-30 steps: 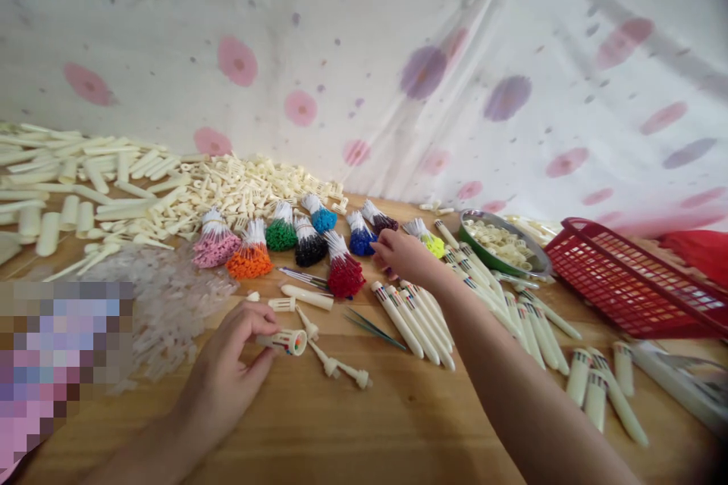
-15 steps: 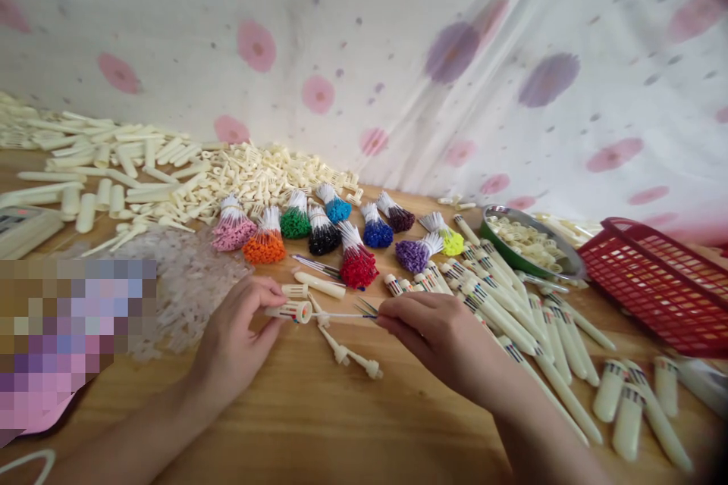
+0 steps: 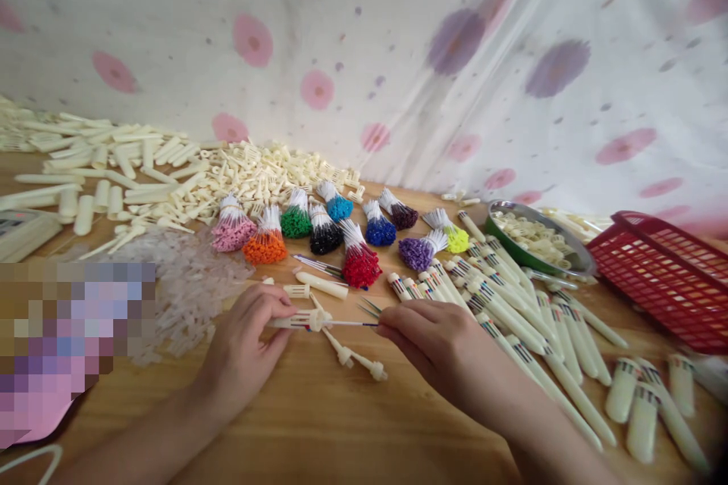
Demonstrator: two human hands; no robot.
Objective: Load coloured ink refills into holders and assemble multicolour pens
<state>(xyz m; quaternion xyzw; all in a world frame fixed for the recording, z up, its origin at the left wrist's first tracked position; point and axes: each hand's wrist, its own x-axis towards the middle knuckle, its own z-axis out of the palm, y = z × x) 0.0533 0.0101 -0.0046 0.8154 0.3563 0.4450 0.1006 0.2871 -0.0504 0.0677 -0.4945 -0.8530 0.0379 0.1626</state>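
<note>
My left hand (image 3: 244, 333) is closed in a pinch around a cream slotted pen part (image 3: 296, 320), which lies sideways with bits of colour in its slots. From its right end a thin white pen refill (image 3: 346, 323) stretches across to my right hand (image 3: 426, 326). The fingers of that hand are closed on the refill's blue end. Several more thin refill tips (image 3: 371, 306) stick out above those fingertips. Between the hands, small cream stemmed parts (image 3: 344, 355) rest on the table. Behind them lie another slotted part (image 3: 296, 291) and a cream pen barrel (image 3: 321, 285).
Bundles of coloured refills, including a red bundle (image 3: 360, 261), stand behind my hands. Finished-looking multicolour pens (image 3: 506, 301) lie at right, near a green bowl (image 3: 494, 221) and red basket (image 3: 654, 273). Cream parts (image 3: 255, 170) and clear pieces (image 3: 176, 295) are heaped at left.
The slotted part has turned from showing its open end to lying sideways. My left hand has shifted slightly right, and my right hand keeps hold of the refill's blue end.
</note>
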